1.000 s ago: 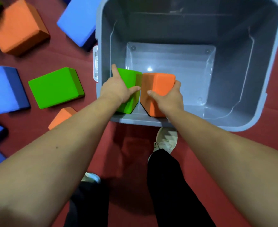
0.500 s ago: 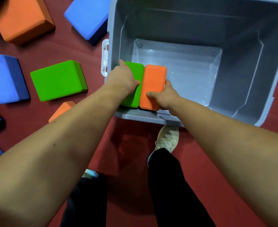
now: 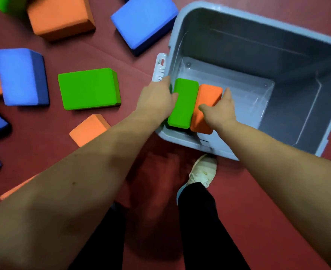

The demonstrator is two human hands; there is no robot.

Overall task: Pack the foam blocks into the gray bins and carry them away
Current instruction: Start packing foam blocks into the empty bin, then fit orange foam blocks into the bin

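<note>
A large gray bin (image 3: 289, 36) stands on the red floor at the upper right. Inside its near left corner, a green foam block (image 3: 184, 103) and an orange foam block (image 3: 206, 106) stand on edge, side by side and touching. My left hand (image 3: 157, 100) grips the green block from its left side. My right hand (image 3: 220, 110) grips the orange block from its right side, thumb across its top. The rest of the bin floor is bare.
Loose foam blocks lie on the red floor to the left: a green one (image 3: 88, 88), blue ones (image 3: 20, 76) (image 3: 144, 20), orange ones (image 3: 60, 15) (image 3: 88, 129). A white latch (image 3: 159, 68) sticks out of the bin's left wall. My shoe (image 3: 202, 170) touches the bin's near rim.
Both hands have lowered the two blocks deeper into the bin's near left corner and pressed them together on edge. The view has shifted, so the bin sits farther right.
</note>
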